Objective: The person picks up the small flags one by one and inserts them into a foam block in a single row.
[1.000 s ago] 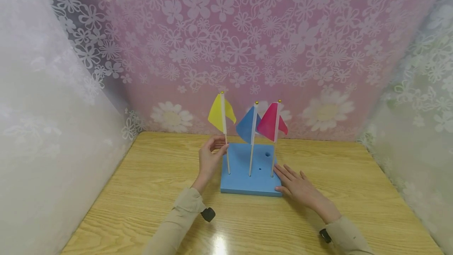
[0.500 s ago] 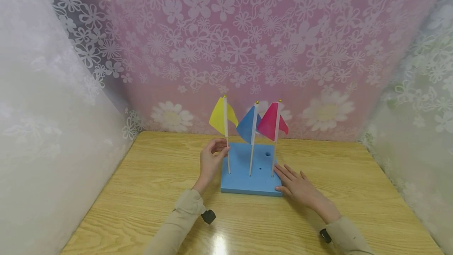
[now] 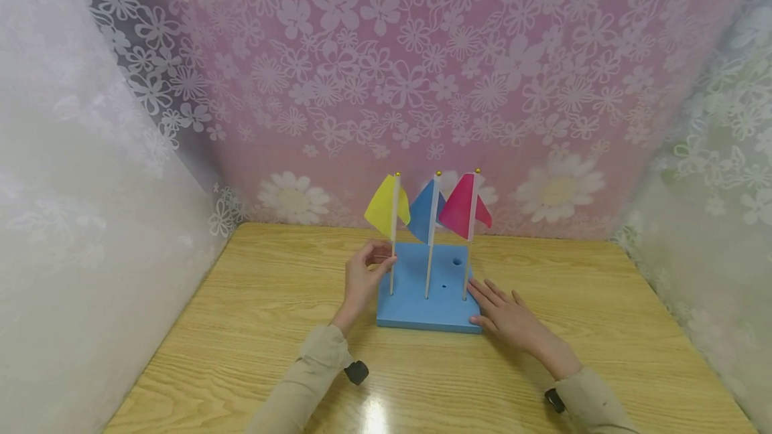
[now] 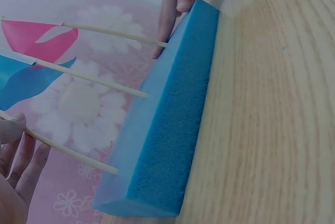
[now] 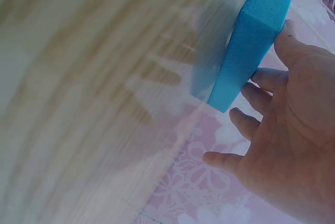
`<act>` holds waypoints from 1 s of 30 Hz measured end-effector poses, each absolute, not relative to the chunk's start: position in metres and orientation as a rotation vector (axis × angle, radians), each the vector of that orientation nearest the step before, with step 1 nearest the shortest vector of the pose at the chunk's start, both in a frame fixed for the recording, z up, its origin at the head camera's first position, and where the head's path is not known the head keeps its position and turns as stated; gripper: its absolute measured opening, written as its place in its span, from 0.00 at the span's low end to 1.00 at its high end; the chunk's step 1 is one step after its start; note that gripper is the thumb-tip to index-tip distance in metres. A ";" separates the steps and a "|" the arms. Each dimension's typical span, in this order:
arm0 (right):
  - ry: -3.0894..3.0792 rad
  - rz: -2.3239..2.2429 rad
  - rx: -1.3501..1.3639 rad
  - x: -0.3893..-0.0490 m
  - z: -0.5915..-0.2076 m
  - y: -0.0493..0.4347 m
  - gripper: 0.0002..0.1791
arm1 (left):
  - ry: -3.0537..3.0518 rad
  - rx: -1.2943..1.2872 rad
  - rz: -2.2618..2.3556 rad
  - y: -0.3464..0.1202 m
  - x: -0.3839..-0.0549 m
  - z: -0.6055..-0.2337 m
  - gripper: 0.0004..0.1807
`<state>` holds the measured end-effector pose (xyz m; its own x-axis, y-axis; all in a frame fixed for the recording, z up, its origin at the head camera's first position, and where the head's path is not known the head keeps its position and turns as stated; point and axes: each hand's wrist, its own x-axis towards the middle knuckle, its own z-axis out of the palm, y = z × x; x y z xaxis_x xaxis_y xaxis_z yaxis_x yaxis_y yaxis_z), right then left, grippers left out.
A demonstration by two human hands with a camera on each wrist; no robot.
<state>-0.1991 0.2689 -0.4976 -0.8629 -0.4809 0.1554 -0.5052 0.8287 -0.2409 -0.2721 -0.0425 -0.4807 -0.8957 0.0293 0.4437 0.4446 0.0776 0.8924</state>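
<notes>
My left hand point(image 3: 364, 278) pinches the thin stick of a yellow flag point(image 3: 381, 209) between thumb and fingers. That stick's lower end stands in the front left hole of a blue foam block point(image 3: 416, 313). Beside it, a blue flag point(image 3: 422, 214) and a pink flag point(image 3: 460, 207) stand upright in the same front row, each on its own stick with a gold bead on top. My right hand point(image 3: 512, 320) rests with straight fingers against the block's right side. The right wrist view shows its fingertips point(image 5: 254, 92) touching the block's edge.
A larger hole point(image 3: 456, 262) and a small hole point(image 3: 443, 286) show in the block's top, right of the middle. The block lies on a wooden table point(image 3: 253, 327). Flowered cloth point(image 3: 386, 86) hangs behind the table and along both sides.
My left hand has shifted slightly right and down with the yellow flag, whose stick now stands nearly upright instead of leaning left. The right hand has stayed in place.
</notes>
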 end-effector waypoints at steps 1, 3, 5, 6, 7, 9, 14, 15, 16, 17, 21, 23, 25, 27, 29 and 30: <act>-2.923 0.421 0.790 -0.200 -0.498 0.269 0.36 | -2.059 -0.470 -1.876 -0.042 -0.272 -0.482 0.09; -2.922 0.419 0.791 -0.200 -0.498 0.269 0.37 | -2.075 -0.448 -1.866 -0.043 -0.271 -0.484 0.08; -2.918 0.424 0.796 -0.202 -0.500 0.270 0.37 | -2.077 -0.436 -1.859 -0.043 -0.271 -0.485 0.09; -2.912 0.422 0.798 -0.202 -0.501 0.270 0.37 | -2.078 -0.432 -1.856 -0.042 -0.272 -0.486 0.09; -2.907 0.423 0.800 -0.203 -0.501 0.270 0.36 | -2.079 -0.427 -1.855 -0.043 -0.272 -0.486 0.09; -2.900 0.420 0.806 -0.204 -0.503 0.270 0.36 | -2.070 -0.425 -1.862 -0.043 -0.272 -0.487 0.09; -2.966 0.393 0.775 -0.206 -0.501 0.270 0.37 | -2.054 -0.433 -1.880 -0.042 -0.268 -0.482 0.10; -2.974 0.409 0.766 -0.205 -0.499 0.270 0.37 | -2.060 -0.431 -1.881 -0.041 -0.267 -0.481 0.10; -2.973 0.412 0.767 -0.205 -0.499 0.270 0.37 | -2.066 -0.429 -1.882 -0.040 -0.267 -0.481 0.10; -2.965 0.422 0.771 -0.205 -0.500 0.271 0.37 | -2.073 -0.429 -1.879 -0.040 -0.267 -0.481 0.11; -2.910 0.483 0.788 -0.207 -0.503 0.274 0.37 | -2.122 -0.423 -1.839 -0.039 -0.270 -0.486 0.10; -2.917 0.503 0.778 -0.207 -0.502 0.274 0.38 | -2.144 -0.417 -1.819 -0.039 -0.270 -0.486 0.10; -2.938 0.531 0.758 -0.207 -0.501 0.274 0.38 | -2.161 -0.409 -1.808 -0.039 -0.269 -0.485 0.10; -2.960 0.551 0.738 -0.207 -0.499 0.273 0.38 | -2.173 -0.399 -1.807 -0.039 -0.269 -0.485 0.10; -2.974 0.564 0.726 -0.207 -0.497 0.272 0.38 | -2.175 -0.394 -1.812 -0.039 -0.269 -0.484 0.10; -2.974 0.570 0.724 -0.208 -0.497 0.272 0.38 | -2.174 -0.395 -1.816 -0.039 -0.269 -0.483 0.10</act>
<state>-0.2077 0.2724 -0.4966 -0.8913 -0.4392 0.1124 -0.4496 0.8247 -0.3430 -0.2691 -0.0389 -0.4835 -0.9232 0.0290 0.3832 0.3822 0.1721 0.9079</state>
